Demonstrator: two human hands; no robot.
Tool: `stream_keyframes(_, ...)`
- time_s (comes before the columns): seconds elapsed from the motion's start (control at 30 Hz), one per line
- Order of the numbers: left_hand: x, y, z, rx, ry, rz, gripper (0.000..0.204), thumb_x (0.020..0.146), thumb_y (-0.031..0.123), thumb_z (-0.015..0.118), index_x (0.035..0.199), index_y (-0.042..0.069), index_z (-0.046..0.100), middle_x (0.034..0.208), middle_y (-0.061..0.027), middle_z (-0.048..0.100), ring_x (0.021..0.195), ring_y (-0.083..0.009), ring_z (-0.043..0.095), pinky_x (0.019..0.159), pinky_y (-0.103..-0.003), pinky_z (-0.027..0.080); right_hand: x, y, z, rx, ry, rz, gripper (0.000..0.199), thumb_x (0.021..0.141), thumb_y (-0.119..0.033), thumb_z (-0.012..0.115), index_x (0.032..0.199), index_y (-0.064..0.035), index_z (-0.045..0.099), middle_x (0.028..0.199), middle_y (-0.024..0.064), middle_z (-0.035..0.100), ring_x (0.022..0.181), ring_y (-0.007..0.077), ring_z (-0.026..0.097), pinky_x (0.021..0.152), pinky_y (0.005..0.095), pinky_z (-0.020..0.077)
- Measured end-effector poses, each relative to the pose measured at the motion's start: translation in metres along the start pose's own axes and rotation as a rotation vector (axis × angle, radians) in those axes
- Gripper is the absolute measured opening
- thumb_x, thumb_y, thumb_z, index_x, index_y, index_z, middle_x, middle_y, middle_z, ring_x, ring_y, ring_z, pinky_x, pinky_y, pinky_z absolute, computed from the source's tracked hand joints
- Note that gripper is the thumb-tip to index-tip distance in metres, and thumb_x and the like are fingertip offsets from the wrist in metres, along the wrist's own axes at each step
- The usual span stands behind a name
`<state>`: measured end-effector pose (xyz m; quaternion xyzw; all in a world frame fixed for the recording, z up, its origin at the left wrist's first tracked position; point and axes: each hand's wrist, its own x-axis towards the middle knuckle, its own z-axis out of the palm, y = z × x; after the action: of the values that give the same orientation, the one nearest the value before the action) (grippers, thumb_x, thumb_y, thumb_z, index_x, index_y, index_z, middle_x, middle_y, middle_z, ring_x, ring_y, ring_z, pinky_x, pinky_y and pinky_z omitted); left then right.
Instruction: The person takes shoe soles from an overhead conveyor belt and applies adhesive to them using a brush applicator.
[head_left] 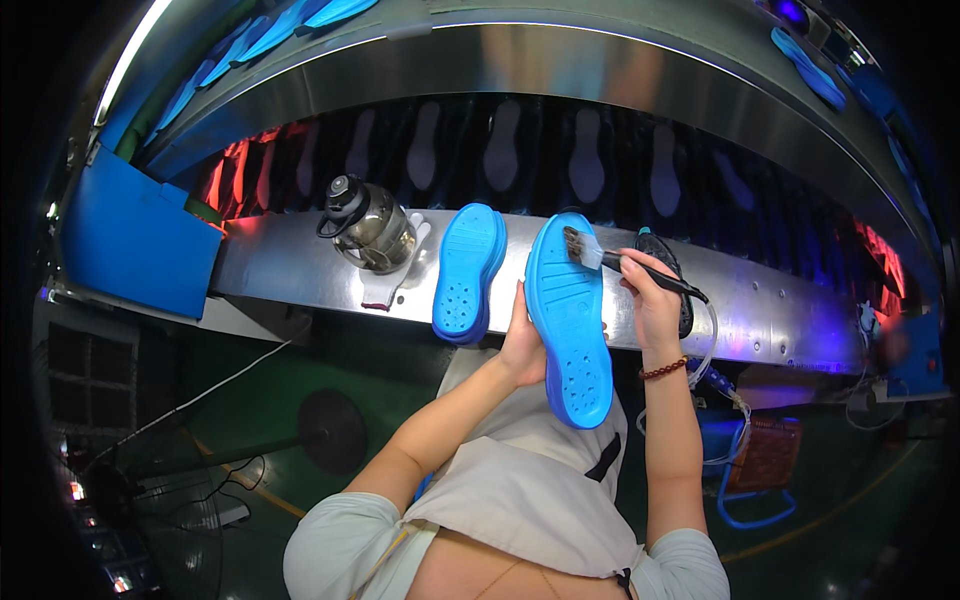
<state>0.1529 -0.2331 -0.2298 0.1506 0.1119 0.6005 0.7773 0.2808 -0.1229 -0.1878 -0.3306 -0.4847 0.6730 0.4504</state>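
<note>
In my left hand (524,345) is a bright blue shoe sole (572,330), gripped by its left edge and tilted over my lap. My right hand (652,305) is closed round the black handle of a brush (590,250), from which a thin clear tube runs down. The bristles touch the upper end of the sole's inner face. Left of it, a second blue sole (468,270) lies on the metal ledge, seemingly stacked on another. Partly hidden behind my right hand is a dark, sole-shaped thing (660,250) on the ledge.
A dark transparent water jug (368,225) stands on the metal ledge (280,255), beside a white glove (385,290). Beyond the ledge, grey insole-shaped pieces (502,150) lie in rows inside the machine, with red glow at both ends. A stool-like frame (765,455) is at lower right.
</note>
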Motion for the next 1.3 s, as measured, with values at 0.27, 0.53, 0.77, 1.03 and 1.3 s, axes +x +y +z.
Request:
stream_keyframes(0.27, 0.007, 0.013, 0.005, 0.08, 0.407, 0.207, 0.084, 0.077, 0.072, 0.01, 0.125, 0.008, 0.036, 0.117, -0.0121, 0.047, 0.111, -0.0258, 0.044, 0.095, -0.04, 0.034, -0.043, -0.005, 0.039, -0.707, -0.266, -0.524, 0.018, 0.069, -0.004, 0.065, 0.086, 0.0004, 0.063, 0.081, 0.0141, 0.063, 0.073, 0.022, 0.062, 0.067, 0.0278, 0.0473)
stream_keyframes(0.53, -0.013, 0.029, 0.019, 0.064, 0.233, 0.083, 0.092, 0.073, 0.076, 0.006, 0.126, 0.006, 0.036, 0.109, -0.018, 0.052, 0.1, -0.032, 0.052, 0.088, -0.044, 0.041, -0.056, -0.045, 0.003, -0.455, -0.465, -0.177, 0.014, 0.073, -0.004, 0.063, 0.086, 0.0008, 0.064, 0.079, 0.0097, 0.064, 0.069, 0.0142, 0.061, 0.063, 0.0239, 0.0475)
stream_keyframes(0.77, 0.002, 0.021, 0.042, 0.063, 0.234, 0.04, 0.088, 0.075, 0.074, 0.008, 0.129, 0.01, 0.033, 0.12, -0.0152, 0.046, 0.106, -0.0295, 0.049, 0.091, -0.045, 0.039, -0.041, -0.06, 0.025, -0.461, -0.564, -0.31, 0.016, 0.071, -0.002, 0.063, 0.088, 0.0005, 0.064, 0.084, 0.0134, 0.064, 0.08, 0.016, 0.06, 0.072, 0.0265, 0.0468)
stream_keyframes(1.03, 0.002, 0.027, 0.043, 0.158, 0.278, 0.114, 0.088, 0.074, 0.075, 0.01, 0.127, 0.009, 0.036, 0.117, -0.0149, 0.048, 0.102, -0.0289, 0.052, 0.088, -0.042, 0.042, -0.038, -0.056, 0.01, -0.338, -0.552, -0.16, 0.018, 0.072, -0.002, 0.063, 0.089, 0.0023, 0.063, 0.085, 0.0117, 0.064, 0.081, 0.0147, 0.06, 0.074, 0.0269, 0.048)
stream_keyframes(1.3, 0.009, 0.035, 0.046, 0.264, 0.333, 0.38, 0.1, 0.07, 0.078, 0.002, 0.118, 0.0, 0.041, 0.095, -0.0216, 0.057, 0.084, -0.0303, 0.059, 0.075, -0.041, 0.049, -0.04, -0.054, 0.009, -0.268, -0.576, -0.163, 0.017, 0.072, 0.002, 0.061, 0.089, 0.0025, 0.063, 0.089, 0.0126, 0.064, 0.083, 0.0176, 0.061, 0.075, 0.0286, 0.0476)
